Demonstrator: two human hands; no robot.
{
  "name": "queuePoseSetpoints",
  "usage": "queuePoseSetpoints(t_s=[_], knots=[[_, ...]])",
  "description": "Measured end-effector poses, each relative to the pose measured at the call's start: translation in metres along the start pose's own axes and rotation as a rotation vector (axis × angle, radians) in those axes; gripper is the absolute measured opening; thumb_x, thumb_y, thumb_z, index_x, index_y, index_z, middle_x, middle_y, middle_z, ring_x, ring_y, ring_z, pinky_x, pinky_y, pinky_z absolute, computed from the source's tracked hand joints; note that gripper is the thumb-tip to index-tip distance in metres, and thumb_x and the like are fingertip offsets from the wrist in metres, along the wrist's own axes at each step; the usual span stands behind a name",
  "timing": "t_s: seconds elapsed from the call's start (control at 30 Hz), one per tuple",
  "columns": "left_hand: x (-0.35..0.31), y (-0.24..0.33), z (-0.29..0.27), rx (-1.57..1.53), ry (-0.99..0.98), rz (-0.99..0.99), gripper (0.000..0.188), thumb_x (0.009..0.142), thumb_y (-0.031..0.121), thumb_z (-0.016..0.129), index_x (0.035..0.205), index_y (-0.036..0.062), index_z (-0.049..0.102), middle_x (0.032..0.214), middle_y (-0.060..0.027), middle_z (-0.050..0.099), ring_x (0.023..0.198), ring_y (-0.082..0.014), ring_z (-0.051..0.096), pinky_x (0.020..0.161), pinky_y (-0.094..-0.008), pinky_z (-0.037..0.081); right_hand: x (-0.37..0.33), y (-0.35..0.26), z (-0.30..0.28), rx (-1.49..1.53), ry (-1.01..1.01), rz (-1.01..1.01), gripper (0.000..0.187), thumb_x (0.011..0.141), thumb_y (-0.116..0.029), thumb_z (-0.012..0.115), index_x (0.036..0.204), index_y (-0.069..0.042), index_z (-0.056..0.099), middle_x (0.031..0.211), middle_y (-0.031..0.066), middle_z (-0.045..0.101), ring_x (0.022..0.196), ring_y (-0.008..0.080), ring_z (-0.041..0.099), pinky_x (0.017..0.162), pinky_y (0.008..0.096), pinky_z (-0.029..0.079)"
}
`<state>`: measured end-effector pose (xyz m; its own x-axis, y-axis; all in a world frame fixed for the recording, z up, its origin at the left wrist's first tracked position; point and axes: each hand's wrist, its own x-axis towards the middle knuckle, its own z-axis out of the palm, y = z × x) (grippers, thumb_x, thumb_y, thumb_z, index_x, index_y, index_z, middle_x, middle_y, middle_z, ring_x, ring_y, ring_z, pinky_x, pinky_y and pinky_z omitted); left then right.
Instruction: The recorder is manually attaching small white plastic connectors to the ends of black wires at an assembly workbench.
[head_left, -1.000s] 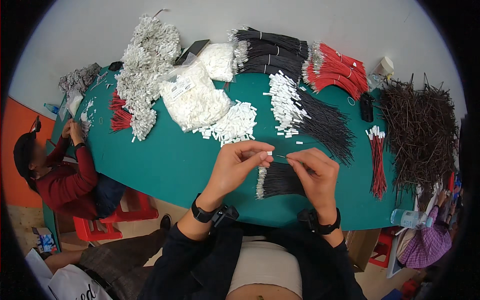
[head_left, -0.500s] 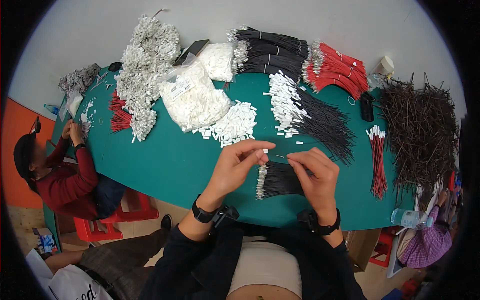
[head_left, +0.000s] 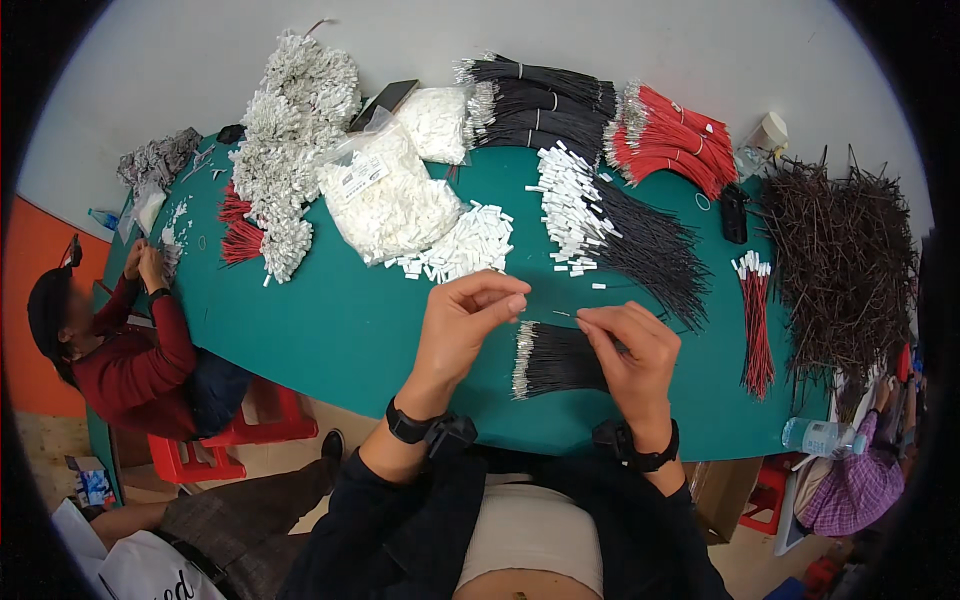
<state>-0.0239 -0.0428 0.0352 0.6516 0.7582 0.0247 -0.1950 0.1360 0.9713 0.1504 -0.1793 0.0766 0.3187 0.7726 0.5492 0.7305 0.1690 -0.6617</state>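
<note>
Now, across the green tabletop (head_left: 320, 340); a bunch of black wires (head_left: 563, 362) lies just below the hands; the left hand (head_left: 455, 325) has its grip pressed together at thumb and forefinger, and I can't tell whether anything sits inside; the right hand (head_left: 640, 345) pinches a thin wire (head_left: 565, 314) between both hands, tip pointing left; best, I'd judge, to pinch close behind that metal tip, keeping it straight and steady.
</note>
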Motion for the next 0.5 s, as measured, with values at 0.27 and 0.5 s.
queuePoseSetpoints(t_s=[0.27, 0.5], knots=[[-0.002, -0.003, 0.0076, -0.292, 0.04, -0.128, 0.009, 0.094, -0.002, 0.073, 0.103, -0.0037, 0.072, 0.093, -0.0123, 0.076, 0.082, -0.0165, 0.075, 0.075, -0.0268, 0.062, 0.0001, -0.0057, 0.0029, 0.04, 0.02, 0.045, 0.012, 0.081, 0.005, 0.079, 0.092, 0.0, 0.075, 0.084, 0.011, 0.075, 0.07, 0.0257, 0.068, 0.063, 0.033, 0.052], [-0.003, -0.0035, 0.0096, -0.209, 0.042, -0.083, 0.008, 0.094, -0.002, 0.073, 0.101, -0.0035, 0.071, 0.092, -0.0128, 0.076, 0.08, -0.017, 0.075, 0.074, -0.028, 0.062, 0.0002, -0.0055, 0.0036, 0.017, -0.001, 0.054, 0.011, 0.082, 0.004, 0.079, 0.091, 0.0, 0.075, 0.084, 0.0111, 0.075, 0.071, 0.0265, 0.069, 0.065, 0.0336, 0.053]])
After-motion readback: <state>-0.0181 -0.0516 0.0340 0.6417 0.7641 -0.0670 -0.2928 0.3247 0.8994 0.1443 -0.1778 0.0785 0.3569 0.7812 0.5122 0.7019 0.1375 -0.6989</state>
